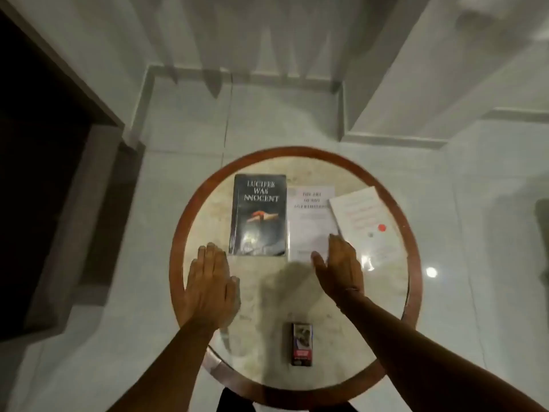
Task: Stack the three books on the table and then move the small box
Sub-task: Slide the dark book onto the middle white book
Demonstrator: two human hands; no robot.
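Three books lie side by side on the far half of a round table (411,292). A dark book (258,215) is on the left, a pale book (309,224) in the middle, and a white book (367,224) with a red dot sits tilted on the right. A small dark box (301,344) lies near the front edge. My left hand (211,281) hovers flat, fingers together, just left of the dark book and holds nothing. My right hand (340,267) is open, its fingertips over the near corner of the pale book, beside the white one.
The table has a brown wooden rim and a pale marbled top. Glossy white floor tiles surround it. A dark doorway and step stand to the left, a white wall corner to the back right. My legs show below the table's front edge.
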